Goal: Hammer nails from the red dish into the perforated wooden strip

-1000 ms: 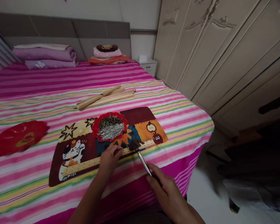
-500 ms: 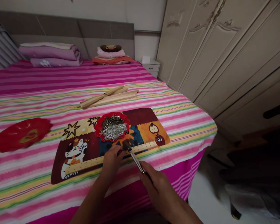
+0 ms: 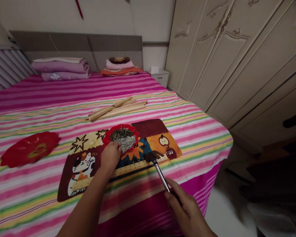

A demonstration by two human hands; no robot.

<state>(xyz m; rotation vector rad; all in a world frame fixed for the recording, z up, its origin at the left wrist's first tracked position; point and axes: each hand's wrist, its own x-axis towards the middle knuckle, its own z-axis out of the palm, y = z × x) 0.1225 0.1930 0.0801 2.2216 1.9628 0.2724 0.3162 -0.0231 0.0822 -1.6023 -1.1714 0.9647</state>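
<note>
My right hand (image 3: 187,207) grips the dark handle of a claw hammer (image 3: 162,174) with a silver shaft. The dark hammer head hovers over or rests on the right part of a wooden strip (image 3: 128,169), where nails stand in a row; contact cannot be made out. My left hand (image 3: 111,155) reaches to the near left rim of a scalloped red dish (image 3: 136,128). Its fingers are curled together at the loose nails (image 3: 124,135), and what they pinch is hidden. My left forearm covers part of the strip.
A patterned mat (image 3: 148,125) lies under the strip and dish. Behind it is a pile of wooden strips (image 3: 115,110). To the left sits another red dish (image 3: 31,149). Folded bedding (image 3: 61,67) stands by the headboard, and a wardrobe (image 3: 212,56) rises on the right.
My left hand has moved from the strip up to the dish of nails. The hammer in my right hand has shifted rightward. The view has tilted up slightly.
</note>
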